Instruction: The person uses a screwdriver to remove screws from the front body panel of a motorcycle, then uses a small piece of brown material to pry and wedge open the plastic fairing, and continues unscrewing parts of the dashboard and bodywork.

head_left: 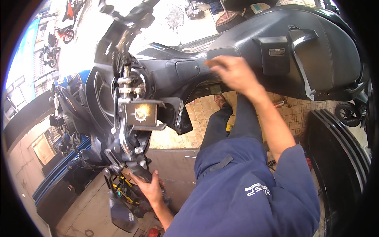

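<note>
A black scooter lies crosswise before me, its handlebar [125,85] on the left and its long black seat [327,51] on the right. At the near end of the handlebar, my left hand [150,189] is closed about the dark handlebar grip [140,170], the thumb on one side and the fingers on the other. My right hand [235,75] hovers over the front of the seat, by the dark center cover [187,71]. Motion smears its fingers, so I cannot tell what they hold, if anything. A black box-shaped item [273,55] with a label rests on the seat.
A phone holder [142,114] is fixed to the handlebar. Below the near grip hangs a mirror [122,213]. A grey strap [304,71] crosses the seat. Dark ribbed panels [335,158] stand at the right. Other motorcycles [49,51] are parked at the far left.
</note>
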A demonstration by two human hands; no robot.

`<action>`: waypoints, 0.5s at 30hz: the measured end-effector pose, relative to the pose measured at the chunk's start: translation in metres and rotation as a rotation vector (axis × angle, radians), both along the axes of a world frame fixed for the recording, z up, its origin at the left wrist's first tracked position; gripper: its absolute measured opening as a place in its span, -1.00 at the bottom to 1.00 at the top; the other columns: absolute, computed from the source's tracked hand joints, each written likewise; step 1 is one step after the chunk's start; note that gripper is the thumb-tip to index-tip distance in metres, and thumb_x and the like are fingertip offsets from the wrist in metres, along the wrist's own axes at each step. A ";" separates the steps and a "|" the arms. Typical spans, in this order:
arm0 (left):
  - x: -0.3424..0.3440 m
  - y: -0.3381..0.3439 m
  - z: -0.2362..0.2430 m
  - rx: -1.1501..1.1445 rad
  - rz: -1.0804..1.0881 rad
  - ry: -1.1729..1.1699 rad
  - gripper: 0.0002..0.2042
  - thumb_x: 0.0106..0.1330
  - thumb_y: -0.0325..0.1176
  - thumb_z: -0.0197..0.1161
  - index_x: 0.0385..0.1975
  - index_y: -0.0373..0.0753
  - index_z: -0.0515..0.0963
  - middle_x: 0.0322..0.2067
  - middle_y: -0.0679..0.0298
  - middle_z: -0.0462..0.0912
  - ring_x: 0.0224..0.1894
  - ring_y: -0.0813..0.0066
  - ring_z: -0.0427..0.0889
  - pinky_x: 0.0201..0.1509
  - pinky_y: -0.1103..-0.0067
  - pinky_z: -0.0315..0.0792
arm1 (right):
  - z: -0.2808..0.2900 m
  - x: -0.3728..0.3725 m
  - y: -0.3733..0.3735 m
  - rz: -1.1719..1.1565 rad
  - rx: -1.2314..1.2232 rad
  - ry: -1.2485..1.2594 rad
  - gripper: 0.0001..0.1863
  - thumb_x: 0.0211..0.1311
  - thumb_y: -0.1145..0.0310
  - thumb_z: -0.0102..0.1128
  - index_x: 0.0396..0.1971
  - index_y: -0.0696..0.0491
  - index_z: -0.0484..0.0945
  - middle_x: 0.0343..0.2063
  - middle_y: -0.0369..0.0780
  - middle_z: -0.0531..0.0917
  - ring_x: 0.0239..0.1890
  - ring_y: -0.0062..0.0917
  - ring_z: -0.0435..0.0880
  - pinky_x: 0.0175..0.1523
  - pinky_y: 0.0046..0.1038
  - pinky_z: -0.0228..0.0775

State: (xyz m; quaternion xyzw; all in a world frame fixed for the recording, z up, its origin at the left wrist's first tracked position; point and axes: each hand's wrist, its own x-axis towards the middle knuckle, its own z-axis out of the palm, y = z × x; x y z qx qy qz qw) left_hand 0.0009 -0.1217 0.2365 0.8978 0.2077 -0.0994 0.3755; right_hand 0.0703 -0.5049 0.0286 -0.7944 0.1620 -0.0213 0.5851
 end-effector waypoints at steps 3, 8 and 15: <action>-0.017 -0.033 -0.018 0.047 0.066 -0.035 -0.21 0.24 -0.65 0.19 0.43 -0.18 -0.08 -0.44 0.17 0.50 -0.73 0.54 0.42 -0.71 0.59 0.35 | -0.026 0.056 0.034 0.120 0.067 -0.030 -0.71 0.29 0.30 0.22 -0.05 0.09 0.62 -0.25 -0.01 0.73 -0.15 -0.10 0.71 -0.04 -0.24 0.54; -0.033 -0.076 -0.039 0.078 0.169 -0.013 -0.59 0.31 -0.55 0.17 0.08 -0.24 0.17 -0.52 0.24 0.39 -0.72 0.51 0.43 -0.72 0.60 0.39 | -0.066 0.146 0.076 0.240 0.160 0.048 -0.71 0.29 0.26 0.18 -0.08 0.08 0.62 -0.23 0.01 0.71 -0.12 -0.05 0.69 0.02 -0.11 0.51; -0.039 -0.063 -0.041 0.166 0.217 -0.016 -0.72 0.33 -0.54 0.21 -0.08 -0.33 0.24 -0.61 0.21 0.50 -0.77 0.52 0.43 -0.72 0.58 0.39 | -0.082 0.225 0.105 0.533 0.179 0.294 -0.73 0.08 0.41 0.16 -0.22 0.07 0.72 -0.17 -0.02 0.74 -0.07 -0.17 0.73 0.00 -0.18 0.57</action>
